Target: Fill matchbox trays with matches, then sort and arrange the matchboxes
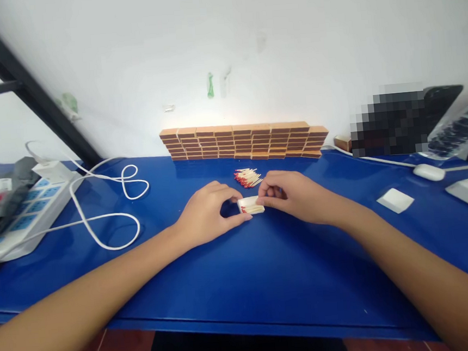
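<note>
A small white matchbox tray point(243, 202) sits low over the blue table, partly filled with red-tipped matches point(254, 209) lying lengthwise, heads to the left. My left hand point(207, 213) grips the tray's left end between thumb and fingers. At its right end, the thumb and fingertips of my right hand point(291, 195) are pinched together over the rim; whatever lies between them is hidden. Just behind the tray, a loose pile of matches point(248, 177) rests on the table, most red heads pointing left.
Stacked matchboxes point(241, 142) form a low wall at the back. White cables point(125, 215) and a power strip point(28, 215) lie at left. On the right are a white square object point(395, 200), a white oval piece point(429, 172) on a cable, and a dark phone-like device point(443, 108).
</note>
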